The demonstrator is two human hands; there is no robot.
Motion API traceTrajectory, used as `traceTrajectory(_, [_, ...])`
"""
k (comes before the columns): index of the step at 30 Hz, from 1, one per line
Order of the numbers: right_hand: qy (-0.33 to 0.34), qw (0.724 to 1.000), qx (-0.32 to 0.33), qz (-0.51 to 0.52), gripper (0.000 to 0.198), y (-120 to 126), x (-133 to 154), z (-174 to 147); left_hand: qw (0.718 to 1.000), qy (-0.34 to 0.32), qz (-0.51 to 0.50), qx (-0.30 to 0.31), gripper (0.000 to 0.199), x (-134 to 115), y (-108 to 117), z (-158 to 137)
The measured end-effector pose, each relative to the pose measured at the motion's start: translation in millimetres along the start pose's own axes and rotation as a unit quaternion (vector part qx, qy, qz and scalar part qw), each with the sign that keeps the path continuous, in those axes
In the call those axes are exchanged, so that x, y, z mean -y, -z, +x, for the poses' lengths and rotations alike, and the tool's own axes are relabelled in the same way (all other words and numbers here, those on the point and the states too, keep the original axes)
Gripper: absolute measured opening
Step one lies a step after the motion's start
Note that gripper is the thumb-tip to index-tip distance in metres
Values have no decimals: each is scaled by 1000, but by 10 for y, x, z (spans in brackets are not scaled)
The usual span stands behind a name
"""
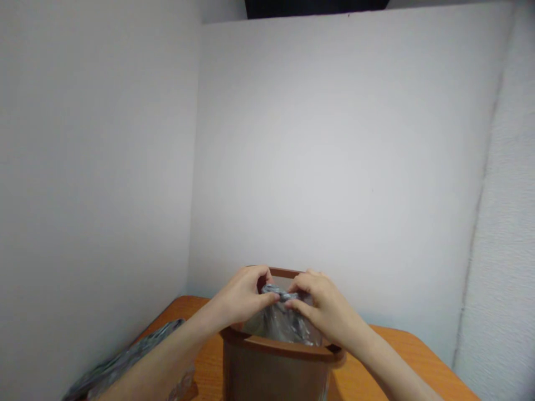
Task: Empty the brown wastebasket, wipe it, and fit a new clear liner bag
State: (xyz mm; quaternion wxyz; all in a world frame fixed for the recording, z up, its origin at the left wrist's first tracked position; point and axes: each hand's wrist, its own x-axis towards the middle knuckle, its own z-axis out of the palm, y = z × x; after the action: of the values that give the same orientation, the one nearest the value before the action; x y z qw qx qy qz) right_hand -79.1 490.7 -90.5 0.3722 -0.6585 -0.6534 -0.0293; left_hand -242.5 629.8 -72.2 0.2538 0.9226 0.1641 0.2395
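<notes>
Grey bag (279,326) pinched in a brown bin (284,347)

The left hand (249,292) and right hand (324,303) pinch its bunched edge. Below the grip, the bag extends inside the rim. Lower down is a wooden table (397,340); crumpled plastic (125,356) lies left, a white wall (334,139) behind.

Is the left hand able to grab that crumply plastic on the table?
Probably yes: nothing seems to block the crumpled plastic beside the bin. But the left hand is pinching the bin bag, so it would likely need to let go first.

Brown bin (276,374), base out of frame
</notes>
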Motion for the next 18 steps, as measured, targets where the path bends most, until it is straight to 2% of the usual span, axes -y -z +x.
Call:
traceTrajectory(4, [-59,992,-49,96,25,133,-279,-55,998,48,-5,-46,17,329,154,-65])
traceTrajectory(7, [-103,970,-54,214,27,224,-458,-154,993,74,-51,-81,16,562,224,-97])
traceTrajectory(9, [-104,956,-54,270,25,235,-503,-226,989,83,-80,-95,14,647,227,-97])
traceTrajectory(13, [-100,947,-58,300,20,218,-511,-370,979,108,-113,-130,16,672,252,-99])
traceTrajectory(18, [-90,949,-75,294,19,252,-499,-513,955,124,-217,-162,26,487,395,-250])
